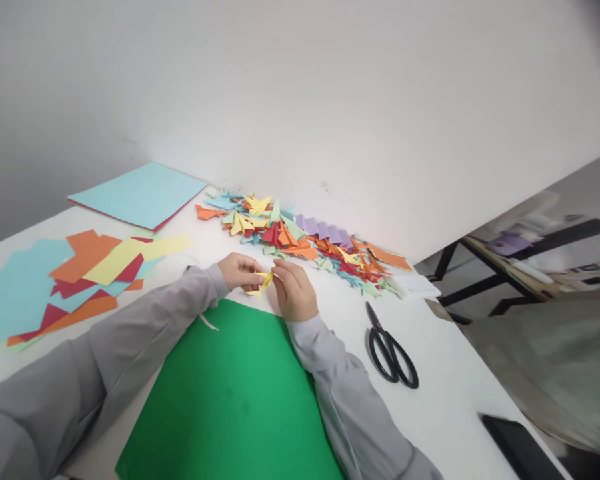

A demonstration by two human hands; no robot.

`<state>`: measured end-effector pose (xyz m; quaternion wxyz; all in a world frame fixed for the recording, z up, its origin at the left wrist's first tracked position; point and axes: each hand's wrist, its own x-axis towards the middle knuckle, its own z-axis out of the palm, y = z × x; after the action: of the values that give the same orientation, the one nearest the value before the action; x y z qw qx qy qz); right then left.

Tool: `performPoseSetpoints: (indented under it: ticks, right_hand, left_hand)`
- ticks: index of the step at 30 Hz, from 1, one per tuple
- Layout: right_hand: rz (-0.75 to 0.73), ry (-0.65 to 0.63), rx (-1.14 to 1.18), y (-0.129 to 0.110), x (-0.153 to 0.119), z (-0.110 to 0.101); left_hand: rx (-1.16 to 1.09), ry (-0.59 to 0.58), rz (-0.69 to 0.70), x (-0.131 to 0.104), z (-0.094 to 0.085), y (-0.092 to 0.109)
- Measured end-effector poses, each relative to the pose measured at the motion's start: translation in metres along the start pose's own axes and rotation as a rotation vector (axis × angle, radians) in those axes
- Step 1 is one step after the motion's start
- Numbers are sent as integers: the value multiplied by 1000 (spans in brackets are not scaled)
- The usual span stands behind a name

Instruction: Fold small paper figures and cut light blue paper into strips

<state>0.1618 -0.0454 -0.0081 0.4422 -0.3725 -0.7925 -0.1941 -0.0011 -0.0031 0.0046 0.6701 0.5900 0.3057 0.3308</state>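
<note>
Between my two hands is a small folded yellow paper piece (266, 281), held just beyond the far edge of a green sheet (230, 393). My left hand (240, 271) pinches its left side with closed fingers. From the right, my right hand (294, 290) grips the other side between thumb and fingers. Part of the paper is hidden by the fingers. Behind the hands lies a long heap of folded paper pieces (285, 237) in several colours. A white paper scrap (209, 323) rests near my left wrist.
Black-handled scissors (390, 350) lie to the right, blades pointing away. Loose coloured paper pieces (87, 267) spread over the left. A light blue sheet (140, 193) lies at the back left. A black phone-like object (520, 447) sits near the right table edge. A wall rises behind.
</note>
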Motion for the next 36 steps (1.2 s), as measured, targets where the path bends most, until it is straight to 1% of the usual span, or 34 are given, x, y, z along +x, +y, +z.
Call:
performPoseSetpoints:
  ticks: [2, 4, 7, 9, 11, 13, 15, 20, 30, 33, 36]
  right_hand:
    - [7, -6, 8, -1, 0, 0]
    - [14, -12, 16, -1, -1, 1]
    - [0, -6, 20, 1, -3, 2]
    - [-15, 8, 22, 1, -3, 3]
    - [-5, 17, 34, 1, -3, 2]
    - [30, 8, 58, -1, -2, 0]
    - [59, -7, 85, -3, -1, -1]
    - [29, -56, 124, -3, -4, -1]
    - [62, -59, 175, -1, -6, -1]
    - [90, -56, 198, -2, -5, -2]
    - [110, -59, 214, -4, -4, -2]
  left_hand:
    - [-7, 18, 2, 0, 4, 0]
    - [-61, 23, 1, -1, 8, -1]
    - [-131, -46, 46, -2, 14, -2]
    - [-130, -88, 77, -3, 16, -3]
    - [-117, -56, 90, -3, 17, -3]
    - [-109, 21, 88, -3, 16, -3]
    - [-101, 68, 85, -2, 15, -2]
    - [-98, 95, 95, 0, 14, -2]
    - [-219, 47, 22, 2, 10, 0]
    - [-208, 40, -14, 3, 9, -1]
    - [-181, 60, -52, 3, 10, -1]
